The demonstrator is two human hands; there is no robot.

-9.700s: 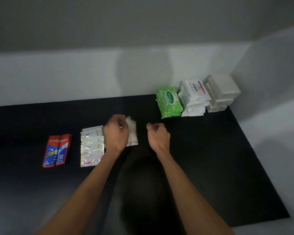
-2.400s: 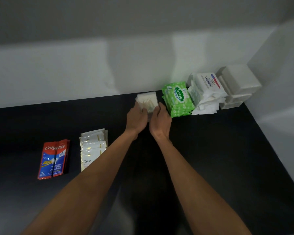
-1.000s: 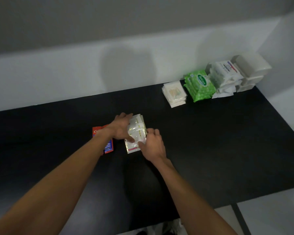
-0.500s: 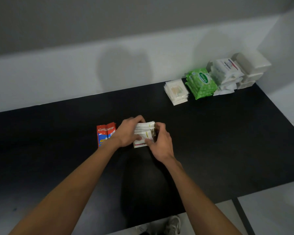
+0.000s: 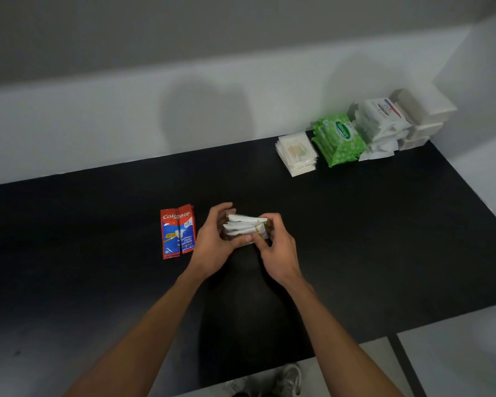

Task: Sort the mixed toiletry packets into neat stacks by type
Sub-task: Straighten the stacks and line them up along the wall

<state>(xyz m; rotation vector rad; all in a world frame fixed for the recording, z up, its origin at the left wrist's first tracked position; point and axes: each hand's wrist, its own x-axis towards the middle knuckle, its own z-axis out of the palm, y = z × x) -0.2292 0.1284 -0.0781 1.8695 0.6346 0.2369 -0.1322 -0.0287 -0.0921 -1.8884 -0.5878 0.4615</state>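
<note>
A black table (image 5: pixel 384 253) fills most of the view, backed by a pale wall. Taking the table's middle as the dial and the person's edge as 6 o'clock, the sorted goods are gathered at about 2 o'clock, in the far right corner. A stack of plain white boxes (image 5: pixel 424 116) stands hard in the corner. Just beside it at its 9 o'clock is a pile of white tissue packs (image 5: pixel 382 124), then a stack of green Sanicare wipe packs (image 5: pixel 340 140), then a low stack of clear cotton-swab packets (image 5: pixel 297 153), each touching or nearly touching the next.

Both bare forearms reach in from 6 o'clock and meet near the centre. The left hand (image 5: pixel 212 247) and the right hand (image 5: pixel 278 250) curl around a bundle of white sachets (image 5: pixel 245 226), gripping it from either side with the packet edges facing up; whether it rests on the table or is raised cannot be told.

At the hands' 9 o'clock, close beside the left hand, two red Colgate toothpaste sachets (image 5: pixel 178 232) lie flat, side by side.

A shoe (image 5: pixel 291 378) shows below the table edge.
</note>
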